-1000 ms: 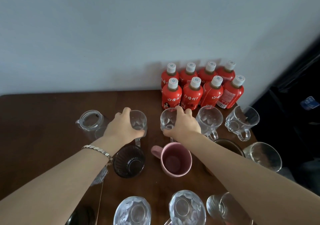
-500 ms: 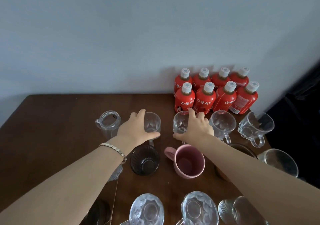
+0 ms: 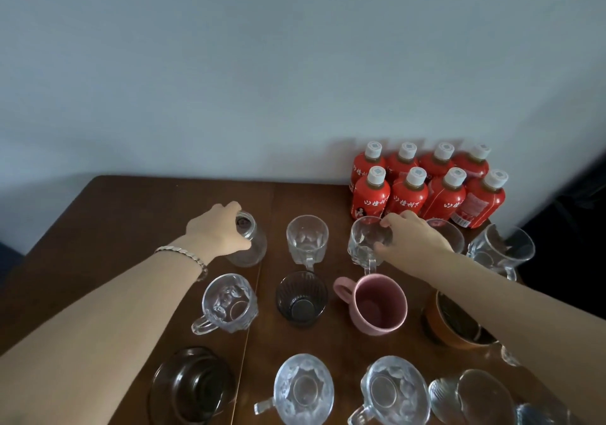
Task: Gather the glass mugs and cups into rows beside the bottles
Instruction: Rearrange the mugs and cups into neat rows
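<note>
– Where were the hands?
– The left hand [image 3: 218,233] had its fingers wrapped round a glass jar [image 3: 248,244] on the bench [image 3: 114,228]. The right hand [image 3: 411,239] pinched a glass mug [image 3: 367,244] by its rim.
– And the bottles [image 3: 426,185]?
– Just beyond the right fingers.

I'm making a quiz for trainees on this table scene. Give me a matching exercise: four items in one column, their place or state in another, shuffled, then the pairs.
Column 1
1. pink mug
2. glass jar
3. red bottles
4. dark ribbed cup

Column 2
A. against the wall, far right of the table
B. under the left hand
C. between a clear mug and the pink mug
D. just nearer than the mug the right hand touches

Pairs: 1-D, 2-B, 3-A, 4-C
</note>
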### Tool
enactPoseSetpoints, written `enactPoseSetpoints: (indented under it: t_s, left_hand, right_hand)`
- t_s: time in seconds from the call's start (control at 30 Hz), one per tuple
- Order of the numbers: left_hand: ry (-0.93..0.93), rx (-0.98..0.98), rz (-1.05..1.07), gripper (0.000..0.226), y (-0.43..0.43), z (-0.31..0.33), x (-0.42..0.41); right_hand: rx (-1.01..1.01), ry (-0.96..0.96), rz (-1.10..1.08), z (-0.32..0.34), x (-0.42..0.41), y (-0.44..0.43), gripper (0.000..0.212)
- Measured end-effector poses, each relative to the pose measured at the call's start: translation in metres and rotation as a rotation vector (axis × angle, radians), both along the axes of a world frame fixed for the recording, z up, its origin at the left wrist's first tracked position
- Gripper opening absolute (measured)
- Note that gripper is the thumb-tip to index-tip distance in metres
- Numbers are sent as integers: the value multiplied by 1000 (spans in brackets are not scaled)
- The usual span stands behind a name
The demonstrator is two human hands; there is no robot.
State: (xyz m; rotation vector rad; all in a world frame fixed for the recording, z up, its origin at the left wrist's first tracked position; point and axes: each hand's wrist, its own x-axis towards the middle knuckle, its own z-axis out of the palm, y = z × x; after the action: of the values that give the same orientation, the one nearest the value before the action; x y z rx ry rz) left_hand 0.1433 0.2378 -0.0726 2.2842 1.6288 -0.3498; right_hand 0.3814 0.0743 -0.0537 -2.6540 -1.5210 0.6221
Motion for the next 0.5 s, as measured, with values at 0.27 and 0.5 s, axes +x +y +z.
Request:
enactPoseSetpoints:
  t_s: [0.27, 0.5]
  left_hand:
    - [-142, -61, 373, 92, -15, -9, 12]
    - [-251, -106, 306, 68, -13, -18, 8]
  right_hand:
    - [-36, 28, 9, 7, -11, -4, 46]
    - [-60, 22, 11, 9, -12, -8, 44]
